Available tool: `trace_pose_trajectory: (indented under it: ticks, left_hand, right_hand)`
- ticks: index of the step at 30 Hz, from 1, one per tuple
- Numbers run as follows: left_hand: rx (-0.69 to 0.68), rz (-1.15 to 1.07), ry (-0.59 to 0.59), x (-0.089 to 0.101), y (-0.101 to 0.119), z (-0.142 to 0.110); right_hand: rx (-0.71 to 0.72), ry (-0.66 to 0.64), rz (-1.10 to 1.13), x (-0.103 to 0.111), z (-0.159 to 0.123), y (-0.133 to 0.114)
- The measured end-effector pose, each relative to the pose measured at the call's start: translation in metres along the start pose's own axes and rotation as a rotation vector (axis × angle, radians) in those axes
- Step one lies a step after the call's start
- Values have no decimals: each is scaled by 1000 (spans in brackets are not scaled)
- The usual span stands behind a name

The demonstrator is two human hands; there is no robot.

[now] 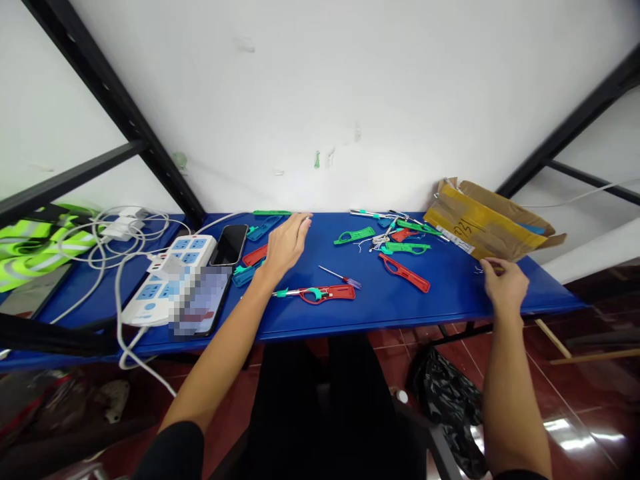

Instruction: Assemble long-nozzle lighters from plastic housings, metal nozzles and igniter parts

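Note:
My left hand point(289, 243) hovers over the blue table, fingers pressed together. A tiny pale thing shows at its fingertips, too small to name. Below it lies an opened red lighter shell point(340, 292) with a metal tube and green parts, beside a small screwdriver point(343, 277). My right hand point(506, 287) has its fingers curled in a pinch at the lower edge of a yellow-taped cardboard box point(480, 223); what they hold is hidden. A few thin white bits lie near those fingertips. Left of the box are a red shell half point(406, 273) and green shell halves point(355, 235).
A white power strip point(193, 250) with tangled cables and two phones point(231, 244) occupy the table's left side. Metal tubes and thin wires point(383, 241) lie mid-table toward the white wall. Black shelf posts point(115, 93) stand at the sides. A dark bag point(445, 393) sits on the floor.

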State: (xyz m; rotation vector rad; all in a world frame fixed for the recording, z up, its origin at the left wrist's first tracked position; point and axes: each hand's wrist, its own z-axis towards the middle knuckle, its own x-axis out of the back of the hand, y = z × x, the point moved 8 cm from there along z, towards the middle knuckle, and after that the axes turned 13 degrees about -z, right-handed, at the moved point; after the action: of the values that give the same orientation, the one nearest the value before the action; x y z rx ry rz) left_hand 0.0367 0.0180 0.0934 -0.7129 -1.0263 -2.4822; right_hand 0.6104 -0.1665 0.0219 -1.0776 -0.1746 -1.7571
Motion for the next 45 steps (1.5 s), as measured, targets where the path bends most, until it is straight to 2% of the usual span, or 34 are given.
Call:
trace_pose_trajectory:
  ticks: [4, 7, 11, 13, 15, 17, 22, 28, 33, 37, 41, 45]
  left_hand:
    - [53, 23, -52, -8, -13, -4]
    - [151, 60, -45, -14, -30, -6]
    - [282, 102, -39, -15, -48, -7]
    - [322, 116, -35, -13, -53, -7]
    - [345, 128, -35, -10, -55, -8]
    - [358, 135, -44, -10, -57, -8]
    - [358, 133, -91, -18, -57, -9]
    - [353, 131, -136, -27, -52, -11]
    - [331, 88, -121, -27, -52, -11]
    - [338, 64, -124, -27, -53, -11]
    - [343, 68, -127, -27, -53, -11]
    - [339, 78, -126, -27, -53, -11]
  right_hand:
    - [25, 0, -11, -11, -8, -11]
    - [111, -29, 17, -22, -3, -39]
    - [290, -182, 79, -61, 35, -102]
    - [291, -234, 76, -84, 64, -122]
    - [241, -262, 48, -104, 91, -129]
    - [196, -274, 5, -119, 105, -125]
    - [238, -369, -46, -142, 96, -111]
    - [432, -540, 23, -146, 78, -124]
    - [500, -620, 56, -144, 71, -137]
    - [501, -592, 93, -136, 68, -152]
    - [516, -528, 194, -122, 59, -178]
    - [580, -606, 277, -125, 36, -210]
